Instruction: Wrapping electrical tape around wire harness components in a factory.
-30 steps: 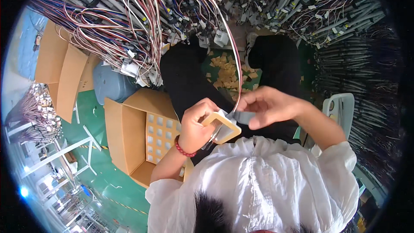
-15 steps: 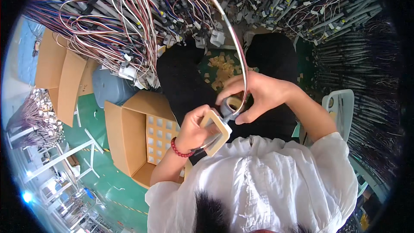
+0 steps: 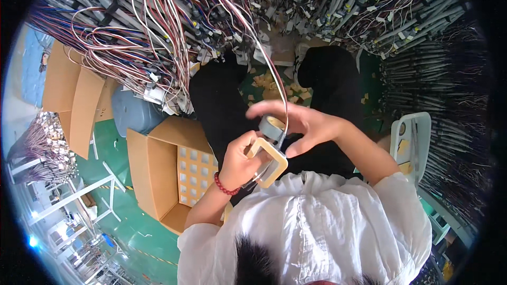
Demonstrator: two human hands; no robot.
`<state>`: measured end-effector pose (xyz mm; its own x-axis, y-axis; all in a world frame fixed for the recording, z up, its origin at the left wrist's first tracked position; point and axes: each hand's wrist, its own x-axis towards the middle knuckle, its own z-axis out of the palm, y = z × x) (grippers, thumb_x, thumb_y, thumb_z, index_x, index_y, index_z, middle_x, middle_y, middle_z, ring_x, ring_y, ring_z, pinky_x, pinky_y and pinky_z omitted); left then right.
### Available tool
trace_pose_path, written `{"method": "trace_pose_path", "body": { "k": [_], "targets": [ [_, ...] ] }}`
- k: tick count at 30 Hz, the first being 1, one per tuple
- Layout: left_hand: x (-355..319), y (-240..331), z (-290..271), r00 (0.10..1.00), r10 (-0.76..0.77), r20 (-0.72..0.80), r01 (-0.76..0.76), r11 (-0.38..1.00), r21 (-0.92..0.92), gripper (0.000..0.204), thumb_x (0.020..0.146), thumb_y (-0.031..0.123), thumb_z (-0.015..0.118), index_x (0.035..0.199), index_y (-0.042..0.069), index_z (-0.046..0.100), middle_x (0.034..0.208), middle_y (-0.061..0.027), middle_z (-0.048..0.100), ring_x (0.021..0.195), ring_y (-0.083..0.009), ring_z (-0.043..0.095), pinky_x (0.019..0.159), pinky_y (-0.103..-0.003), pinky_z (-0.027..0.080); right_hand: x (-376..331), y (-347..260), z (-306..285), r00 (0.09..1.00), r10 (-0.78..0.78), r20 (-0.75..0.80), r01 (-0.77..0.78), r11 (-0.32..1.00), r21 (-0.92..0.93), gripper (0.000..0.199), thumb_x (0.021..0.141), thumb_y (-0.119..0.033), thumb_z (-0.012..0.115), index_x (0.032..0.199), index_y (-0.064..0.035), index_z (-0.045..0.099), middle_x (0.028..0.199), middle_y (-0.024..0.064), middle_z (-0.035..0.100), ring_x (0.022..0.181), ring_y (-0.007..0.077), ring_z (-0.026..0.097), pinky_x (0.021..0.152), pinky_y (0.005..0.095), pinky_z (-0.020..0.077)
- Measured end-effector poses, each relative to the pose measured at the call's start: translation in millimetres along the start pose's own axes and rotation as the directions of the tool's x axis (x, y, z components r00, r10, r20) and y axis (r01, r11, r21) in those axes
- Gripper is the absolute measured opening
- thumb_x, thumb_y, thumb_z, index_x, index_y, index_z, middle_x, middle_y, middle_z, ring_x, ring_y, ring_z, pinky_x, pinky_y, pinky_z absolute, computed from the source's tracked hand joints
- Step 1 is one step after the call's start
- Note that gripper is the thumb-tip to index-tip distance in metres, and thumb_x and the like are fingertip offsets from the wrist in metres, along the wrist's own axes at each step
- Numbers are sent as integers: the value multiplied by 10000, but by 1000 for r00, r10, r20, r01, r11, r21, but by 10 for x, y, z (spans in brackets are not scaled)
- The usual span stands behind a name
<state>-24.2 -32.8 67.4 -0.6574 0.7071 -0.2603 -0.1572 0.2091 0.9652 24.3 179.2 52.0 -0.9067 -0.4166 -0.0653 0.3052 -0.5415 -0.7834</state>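
Note:
My left hand (image 3: 240, 161), closed, grips a square cream-coloured frame (image 3: 279, 169) with an open middle. A roll of grey tape (image 3: 271, 127) sits at the frame's far corner, where a bundle of red, white and dark wires (image 3: 274, 76) comes down to it. Around the roll's right side, my right hand (image 3: 311, 122) has its thumb and fingers spread; the fingers are a little blurred and look apart from the roll. Whether the tape strip joins wires and frame is hidden behind the roll.
Dense wire bundles with grey sleeves (image 3: 100, 26) hang ahead and at the right. An open cardboard box (image 3: 153, 174) with a gridded insert stands at my left, near a blue-grey stool (image 3: 134, 111). Tan scraps (image 3: 272, 87) litter the floor between my legs. A pale chair (image 3: 422, 142) stands right.
My right hand has opened off the tape roll, its fingers lifting away. The roll and wires have shifted left, and the frame has turned slightly in my left hand.

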Motion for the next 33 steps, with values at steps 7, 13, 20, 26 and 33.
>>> {"method": "trace_pose_path", "body": {
  "k": [7,13,20,26,33],
  "targets": [
    [2,-13,-32,998,28,51,-21,992,-126,135,781,-13,689,802,19,560,766,5,587,713,-38,521,649,-211,440,-10,-187,-80,988,-112,106,154,760,-632,354,724,-62,729,1040,-33,571,1025,51,532,934,166,521,807,295,426],
    [78,53,6,956,294,-13,-282,928,242,155,720,-72,665,716,2,530,745,-76,569,593,-171,553,533,-259,427,-190,-181,52,983,-182,-16,116,691,-713,200,772,-36,669,964,-24,615,958,80,540,870,214,547,737,322,449],
    [253,55,-84,751,639,169,-566,490,663,118,640,15,611,658,84,517,730,-25,521,602,-207,566,492,-300,465,-304,-221,266,958,-68,-278,-110,809,-577,54,790,-24,634,812,26,635,782,118,607,724,261,596,659,353,469],
    [671,-263,-532,796,574,-192,-145,489,860,145,729,123,688,761,76,555,743,-92,538,628,-288,589,501,-390,486,-934,-423,346,908,144,-394,-248,942,-227,133,748,-56,614,664,45,629,657,154,614,644,238,599,586,309,460],
    [1213,-540,-273,789,502,-355,-252,790,559,582,710,204,739,1201,37,474,1162,-162,530,1104,-351,486,968,-412,378,-993,501,-596,538,-749,-388,-635,-57,-770,84,858,-76,581,936,-60,607,1150,167,487,1009,341,489,825,449,429]
  ]
}}
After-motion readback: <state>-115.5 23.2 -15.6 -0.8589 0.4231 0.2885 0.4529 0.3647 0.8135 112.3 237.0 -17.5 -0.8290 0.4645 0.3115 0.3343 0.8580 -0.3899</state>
